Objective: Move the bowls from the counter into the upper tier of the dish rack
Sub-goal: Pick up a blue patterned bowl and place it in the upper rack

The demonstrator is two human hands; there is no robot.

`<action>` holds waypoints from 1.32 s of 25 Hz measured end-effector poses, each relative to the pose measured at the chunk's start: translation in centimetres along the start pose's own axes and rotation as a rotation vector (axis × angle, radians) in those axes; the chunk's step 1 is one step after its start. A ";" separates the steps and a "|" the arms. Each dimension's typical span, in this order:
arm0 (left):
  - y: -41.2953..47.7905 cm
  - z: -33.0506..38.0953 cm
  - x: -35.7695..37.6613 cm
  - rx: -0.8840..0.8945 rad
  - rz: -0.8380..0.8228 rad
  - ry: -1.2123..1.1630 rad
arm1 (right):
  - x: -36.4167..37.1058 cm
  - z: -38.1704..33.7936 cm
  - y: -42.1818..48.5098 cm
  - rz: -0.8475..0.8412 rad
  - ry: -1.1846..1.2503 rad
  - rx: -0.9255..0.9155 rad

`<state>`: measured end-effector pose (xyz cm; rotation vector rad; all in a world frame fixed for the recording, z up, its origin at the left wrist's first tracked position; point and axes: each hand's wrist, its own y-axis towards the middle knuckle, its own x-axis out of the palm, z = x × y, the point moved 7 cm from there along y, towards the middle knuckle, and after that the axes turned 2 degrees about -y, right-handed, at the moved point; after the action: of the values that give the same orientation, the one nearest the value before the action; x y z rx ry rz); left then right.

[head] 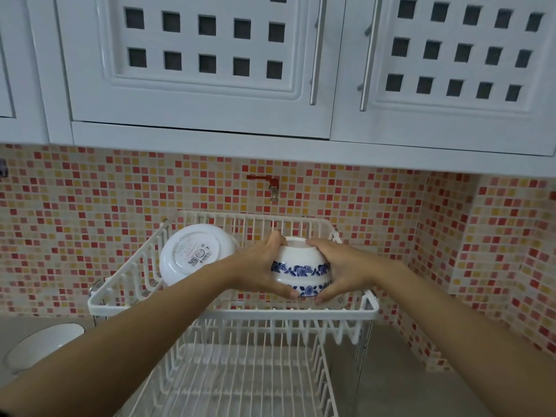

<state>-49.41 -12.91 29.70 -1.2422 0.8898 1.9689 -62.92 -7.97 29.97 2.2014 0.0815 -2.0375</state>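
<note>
Both hands clasp an upside-down white bowl with blue flower bands [299,267] inside the upper tier of the white wire dish rack [228,310]. My left hand [260,267] grips its left side and my right hand [341,270] grips its right side. Whether the bowl rests on the wires or hangs just above them I cannot tell. A plain white bowl [195,251] leans upside down at the tier's left, its labelled base facing me. On the counter at the lower left stands another white bowl [45,344], partly hidden by my left forearm.
The rack's lower tier [240,374] lies below, with nothing on its wires. White wall cabinets [210,70] hang low above the rack. A red hook [264,182] sticks out of the mosaic tile wall behind. Grey counter [406,371] runs to the right, into a tiled corner.
</note>
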 end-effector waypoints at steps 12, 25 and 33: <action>0.1 -1.2 2.7 -0.051 -0.150 0.305 | 2.4 -1.0 1.0 -0.070 -0.282 0.012; 0.4 0.8 1.8 -0.068 -0.117 0.354 | 1.7 -0.8 1.1 -0.028 -0.202 0.017; 1.2 0.7 1.6 -0.135 -0.177 0.385 | 1.8 -0.5 2.3 -0.062 -0.249 0.032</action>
<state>-51.30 -12.72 28.68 -1.7556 0.8024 1.7018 -61.99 -10.24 28.38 1.9664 0.0914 -2.3430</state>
